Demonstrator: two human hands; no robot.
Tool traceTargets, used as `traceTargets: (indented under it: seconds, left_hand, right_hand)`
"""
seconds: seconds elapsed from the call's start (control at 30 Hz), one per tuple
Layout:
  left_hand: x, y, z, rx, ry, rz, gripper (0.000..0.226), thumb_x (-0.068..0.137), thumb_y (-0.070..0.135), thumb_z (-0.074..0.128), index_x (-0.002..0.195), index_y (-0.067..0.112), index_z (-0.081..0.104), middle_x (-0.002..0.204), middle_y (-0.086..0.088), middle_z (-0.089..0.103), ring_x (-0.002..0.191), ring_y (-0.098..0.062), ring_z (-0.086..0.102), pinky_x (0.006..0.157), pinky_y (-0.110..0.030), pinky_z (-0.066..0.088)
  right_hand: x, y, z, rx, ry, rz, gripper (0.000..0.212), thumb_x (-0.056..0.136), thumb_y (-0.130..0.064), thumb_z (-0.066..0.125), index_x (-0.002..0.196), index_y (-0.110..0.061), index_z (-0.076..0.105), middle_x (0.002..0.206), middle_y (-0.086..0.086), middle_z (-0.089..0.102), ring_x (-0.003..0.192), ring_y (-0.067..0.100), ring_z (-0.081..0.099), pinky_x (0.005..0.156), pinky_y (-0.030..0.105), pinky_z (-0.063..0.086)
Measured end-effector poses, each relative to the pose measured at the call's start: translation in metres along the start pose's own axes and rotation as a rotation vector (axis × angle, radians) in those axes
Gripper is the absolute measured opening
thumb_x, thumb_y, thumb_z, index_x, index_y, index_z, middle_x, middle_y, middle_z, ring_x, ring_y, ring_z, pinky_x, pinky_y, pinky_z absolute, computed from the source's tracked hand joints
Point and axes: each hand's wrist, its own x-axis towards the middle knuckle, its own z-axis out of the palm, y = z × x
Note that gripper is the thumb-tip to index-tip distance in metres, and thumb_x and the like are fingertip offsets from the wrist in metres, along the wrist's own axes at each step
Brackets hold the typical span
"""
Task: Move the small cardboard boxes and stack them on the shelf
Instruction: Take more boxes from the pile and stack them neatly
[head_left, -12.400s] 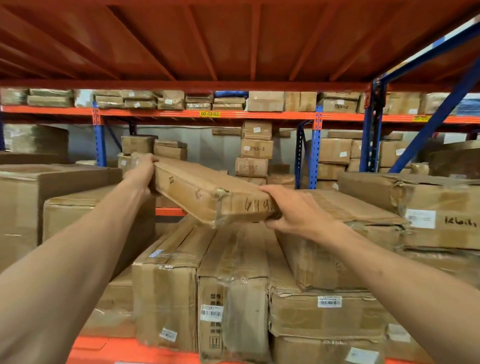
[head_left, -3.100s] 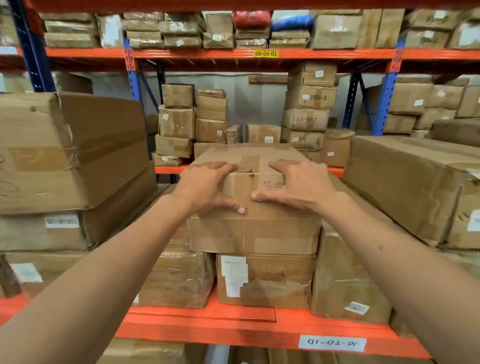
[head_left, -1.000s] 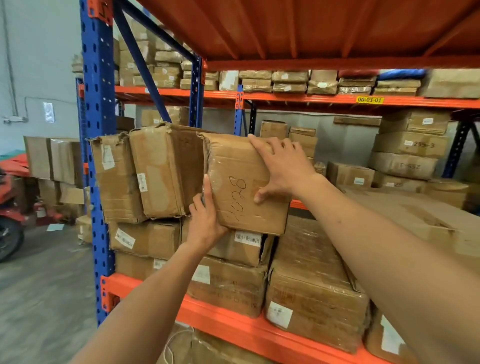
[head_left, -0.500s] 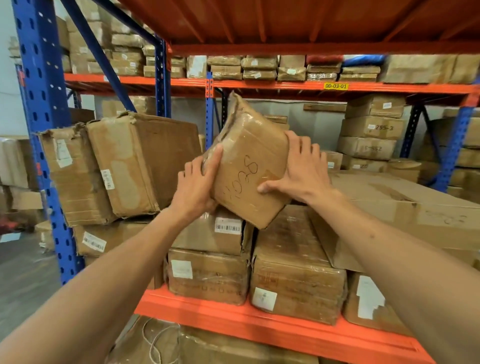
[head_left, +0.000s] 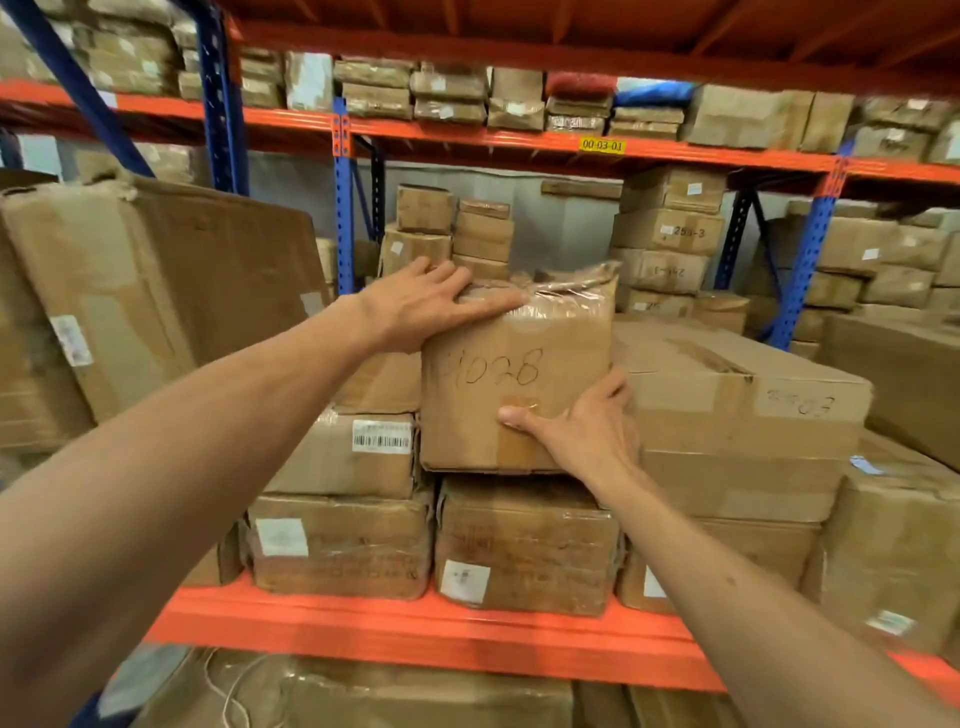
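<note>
Standing upright on a taped carton (head_left: 524, 545) on the orange shelf (head_left: 415, 631), the small cardboard box (head_left: 511, 384) with "1028" scrawled on its face is held between both hands. The left hand (head_left: 426, 306) lies flat, fingers spread, over its top left corner. The right hand (head_left: 582, 431) cups its lower right corner, thumb across the front. A bigger carton (head_left: 737, 415) sits just beside it on the right.

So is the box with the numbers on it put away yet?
Nearly. The box marked 1028 sits upright on a wrapped box on the orange shelf. Both hands hold it: left hand on top, right hand at its front corner. Letting go is left.
</note>
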Motion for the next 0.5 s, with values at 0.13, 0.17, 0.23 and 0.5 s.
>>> traceTargets:
  seconds: [0.13,0.17,0.23,0.5]
  left_hand:
    - [-0.004,0.03,0.029,0.005,-0.054,0.03,0.126,0.082,0.011,0.073,0.147,0.048,-0.028,0.143,-0.021,0.029,0.133,-0.038,0.029,0.106,-0.054,0.032]
    - [-0.008,0.036,0.035,-0.031,-0.084,0.003,0.127,0.081,0.011,0.073,0.146,0.049,-0.028,0.148,-0.022,0.023,0.138,-0.04,0.021,0.111,-0.056,0.027]
    - [-0.01,0.039,0.042,-0.2,-0.128,-0.035,0.132,0.072,0.02,0.078,0.149,0.047,-0.025,0.155,-0.018,0.01,0.144,-0.039,0.006,0.118,-0.061,0.013]
    - [0.027,0.032,0.021,-0.833,-0.071,-0.452,0.128,0.06,0.06,0.086,0.158,0.018,0.015,0.162,-0.01,0.021,0.148,-0.032,0.018,0.118,-0.049,0.019]
  right_hand:
    - [0.009,0.0,-0.014,-0.399,-0.156,-0.08,0.085,0.073,-0.067,0.076,0.127,-0.005,0.052,0.127,0.012,0.061,0.112,0.032,0.061,0.078,0.038,0.045]
    - [0.015,-0.005,-0.025,-0.489,-0.134,-0.133,0.072,0.077,-0.061,0.076,0.123,-0.007,0.058,0.123,0.011,0.063,0.11,0.031,0.062,0.075,0.036,0.043]
    - [0.027,-0.011,-0.042,-0.58,-0.01,-0.23,0.079,0.074,-0.062,0.077,0.125,-0.005,0.055,0.122,0.012,0.062,0.113,0.032,0.059,0.076,0.035,0.041]
    - [0.077,-0.002,-0.047,-0.661,0.089,-0.618,0.17,0.036,-0.082,0.078,0.153,-0.015,-0.025,0.161,0.018,-0.028,0.149,0.037,-0.022,0.122,0.052,-0.007]
